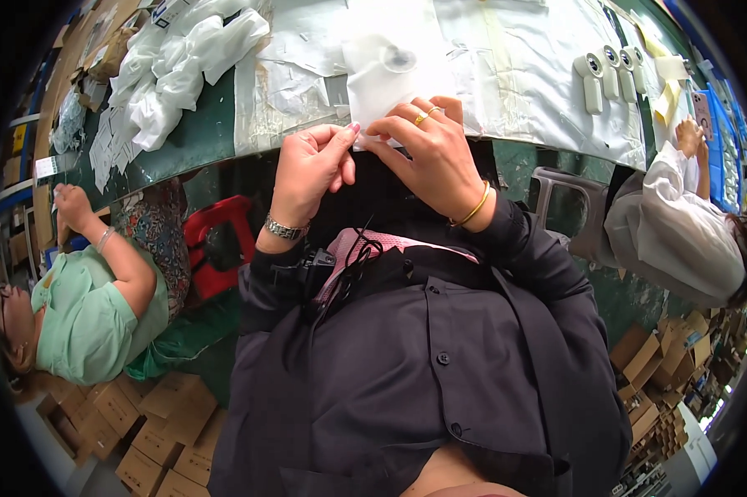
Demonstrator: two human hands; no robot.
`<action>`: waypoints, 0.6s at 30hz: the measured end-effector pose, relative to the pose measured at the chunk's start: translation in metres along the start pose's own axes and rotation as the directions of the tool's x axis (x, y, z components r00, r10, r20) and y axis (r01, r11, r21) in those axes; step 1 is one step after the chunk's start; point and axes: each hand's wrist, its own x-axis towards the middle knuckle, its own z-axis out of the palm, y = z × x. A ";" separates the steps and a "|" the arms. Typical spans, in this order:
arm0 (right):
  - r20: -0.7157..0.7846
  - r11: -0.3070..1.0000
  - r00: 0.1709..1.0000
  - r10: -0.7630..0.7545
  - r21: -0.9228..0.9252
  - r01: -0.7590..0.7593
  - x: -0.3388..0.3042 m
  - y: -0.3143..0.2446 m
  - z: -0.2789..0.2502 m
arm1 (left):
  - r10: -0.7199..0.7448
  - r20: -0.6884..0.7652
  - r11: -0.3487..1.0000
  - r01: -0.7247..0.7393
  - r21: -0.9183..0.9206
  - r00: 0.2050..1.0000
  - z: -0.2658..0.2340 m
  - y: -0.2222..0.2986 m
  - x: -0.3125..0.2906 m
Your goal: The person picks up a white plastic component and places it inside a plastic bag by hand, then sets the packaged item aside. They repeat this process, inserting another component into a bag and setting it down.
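A frosted white plastic bag (372, 89) lies on the work table right in front of me. Through its film shows a round grey-dark shape, part of an item inside that I cannot make out fully. At the bag's near edge my left hand (314, 166) is closed, thumb pressed to the forefinger on the near left corner. My right hand (431, 153) pinches the same edge just beside it, the fingers curled over the film. The fingertips of both hands nearly meet. What lies under the right hand's fingers is hidden.
Several white handheld devices with round dark heads (592, 83) stand at the table's right. Crumpled white bags (170, 70) pile up at the left, near loose paper slips (112, 145). Co-workers sit on both sides, by a red stool (220, 240) and a grey chair (568, 199).
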 end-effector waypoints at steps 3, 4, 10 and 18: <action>0.009 1.000 1.000 -0.001 -0.012 0.001 0.004 -0.002 0.002 | 0.008 0.002 1.000 -0.008 -0.012 1.000 0.002 0.001 -0.002; 0.011 1.000 1.000 -0.006 -0.014 0.006 0.004 -0.003 0.003 | 0.013 0.005 1.000 -0.013 -0.018 1.000 0.002 0.001 -0.002; 0.025 0.998 0.999 -0.027 -0.062 0.028 0.006 -0.005 0.006 | 0.015 0.003 1.000 -0.015 -0.009 1.000 0.001 0.000 0.000; 0.076 0.997 0.997 -0.001 -0.082 0.008 0.006 -0.003 0.009 | 0.029 0.003 0.999 -0.029 -0.030 1.000 0.005 -0.003 0.003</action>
